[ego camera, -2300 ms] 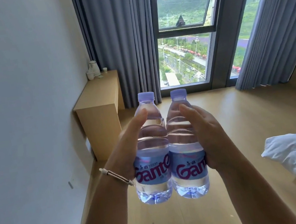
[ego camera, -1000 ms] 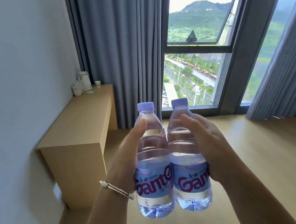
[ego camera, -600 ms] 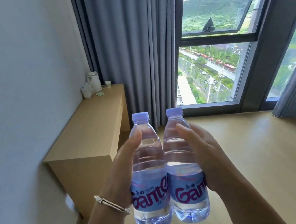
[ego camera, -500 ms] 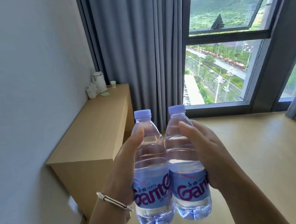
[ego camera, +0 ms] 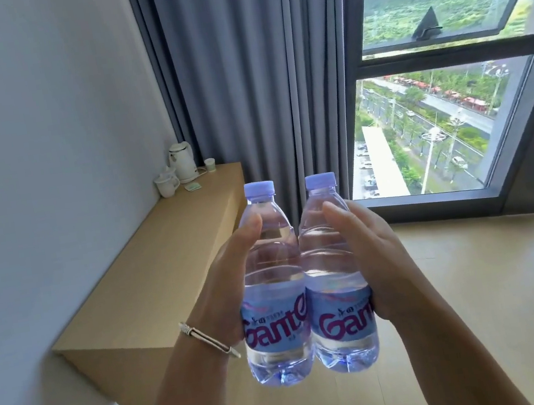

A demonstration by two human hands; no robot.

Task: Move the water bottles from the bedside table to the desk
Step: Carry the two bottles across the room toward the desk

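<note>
Head view, centre of frame: two water bottles, left bottle (ego camera: 272, 281) and right bottle (ego camera: 333, 272), upright and touching side by side, each clasped at mid-body by the left hand (ego camera: 226, 284) and the right hand (ego camera: 375, 255), thumbs up the near faces and fingers curled behind, probably pressed together for a steady carry. At left of frame, beyond and below the bottles, the desk (ego camera: 153, 288) against the wall, kettle (ego camera: 182, 162) and cups at its far end in the upper left; bottles in the air, not yet over the desktop.

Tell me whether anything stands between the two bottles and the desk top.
Nothing visible does. The left hand and right hand hold the two bottles upright in the air beside the desk. The kettle and cups stand only at its far end.
</note>
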